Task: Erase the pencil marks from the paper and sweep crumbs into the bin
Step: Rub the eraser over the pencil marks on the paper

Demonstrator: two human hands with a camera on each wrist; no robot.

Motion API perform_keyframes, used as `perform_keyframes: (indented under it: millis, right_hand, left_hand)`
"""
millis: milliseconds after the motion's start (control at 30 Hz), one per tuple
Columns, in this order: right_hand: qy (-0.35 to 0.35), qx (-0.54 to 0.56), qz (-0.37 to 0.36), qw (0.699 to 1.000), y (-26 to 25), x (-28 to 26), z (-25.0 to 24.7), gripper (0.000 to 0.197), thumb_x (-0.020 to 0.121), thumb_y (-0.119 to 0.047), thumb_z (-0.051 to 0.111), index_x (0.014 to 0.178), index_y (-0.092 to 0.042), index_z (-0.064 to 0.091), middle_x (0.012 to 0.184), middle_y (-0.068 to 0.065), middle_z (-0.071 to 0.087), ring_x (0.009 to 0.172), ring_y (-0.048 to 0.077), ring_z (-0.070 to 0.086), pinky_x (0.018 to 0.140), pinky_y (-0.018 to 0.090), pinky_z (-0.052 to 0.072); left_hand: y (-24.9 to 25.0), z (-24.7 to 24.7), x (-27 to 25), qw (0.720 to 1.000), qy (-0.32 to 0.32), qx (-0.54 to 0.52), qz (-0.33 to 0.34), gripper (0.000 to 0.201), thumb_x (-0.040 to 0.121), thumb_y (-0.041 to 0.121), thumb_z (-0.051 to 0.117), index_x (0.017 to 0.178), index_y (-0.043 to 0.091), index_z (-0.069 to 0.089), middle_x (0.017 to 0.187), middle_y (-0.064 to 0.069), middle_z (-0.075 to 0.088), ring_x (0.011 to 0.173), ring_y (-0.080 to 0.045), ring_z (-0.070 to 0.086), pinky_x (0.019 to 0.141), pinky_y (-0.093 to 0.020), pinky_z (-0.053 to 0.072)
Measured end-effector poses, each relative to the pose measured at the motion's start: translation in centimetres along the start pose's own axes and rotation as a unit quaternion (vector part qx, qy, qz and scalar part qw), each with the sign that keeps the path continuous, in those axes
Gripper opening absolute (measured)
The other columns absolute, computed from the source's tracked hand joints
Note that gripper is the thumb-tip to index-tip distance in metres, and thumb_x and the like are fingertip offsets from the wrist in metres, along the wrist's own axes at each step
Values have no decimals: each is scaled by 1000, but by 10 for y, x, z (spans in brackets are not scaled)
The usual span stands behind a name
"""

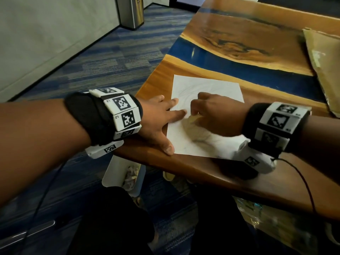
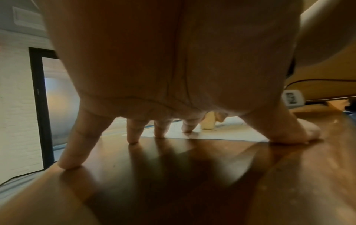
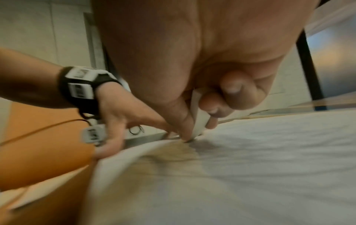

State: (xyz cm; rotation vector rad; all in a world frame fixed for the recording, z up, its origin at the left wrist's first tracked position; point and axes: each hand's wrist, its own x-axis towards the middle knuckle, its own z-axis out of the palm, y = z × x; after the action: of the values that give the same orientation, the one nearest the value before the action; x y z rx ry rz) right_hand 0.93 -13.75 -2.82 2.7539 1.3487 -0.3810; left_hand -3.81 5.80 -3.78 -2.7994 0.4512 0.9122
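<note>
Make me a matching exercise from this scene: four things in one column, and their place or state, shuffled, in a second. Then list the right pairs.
Things:
1. left hand
2. right hand
3. paper
4. bin

Places or states:
A. on the floor beside the table, scraps inside
B. fingers spread, pressing the sheet's left edge
C. lying on the table, faint pencil lines on it
D. pinching a pale eraser against the sheet

Pairs: 1-B, 2-D, 3-C, 4-A
</note>
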Motion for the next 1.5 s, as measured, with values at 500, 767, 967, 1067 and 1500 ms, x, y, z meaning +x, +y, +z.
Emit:
perform_keyframes:
  millis: [500,767,967,1067,1500]
  right_hand:
    - [-26,2,-65,998,-10,-3,3,31,97,-30,55,127,-24,51,117,-5,44,89,12,50,79,26,42]
    - [-45,-65,-130,988,-25,-20,6,37,97,-36,52,134,-31,46,125,-3,39,78,15,47,68,28,41]
    - [-5,-86,-46,995,-6,-7,0,39,98,-29,53,136,-30,45,111,-2,40,74,17,51,64,30,45]
    - [-38,-95,-115,988,-18,-16,4,34,98,-31,52,132,-30,48,109,-6,34,76,17,49,64,28,42]
    - [-8,-71,-9,997,-5,-11,-6,37,98,-32,54,134,-28,49,119,0,45,79,18,54,69,32,49]
  left_hand:
    - [0,-2,2,1000,8,-8,-1,135,45,97,49,155,43,-6,166,9,-16,153,-30,-8,116,-66,21]
    - [0,-6,3,1000,-7,-4,-1,126,46,97,51,151,53,-3,165,8,-16,152,-32,-8,115,-67,20]
    - [4,-10,2,1000,7,24,-6,124,50,95,53,150,54,-8,165,6,-8,150,-32,2,112,-60,27]
    - [4,-12,1,1000,-2,21,-4,125,47,95,53,152,51,0,165,6,-8,150,-33,2,113,-61,26]
    - [5,-9,3,999,9,33,-11,128,47,97,51,150,54,-12,165,4,-6,150,-35,4,113,-62,26]
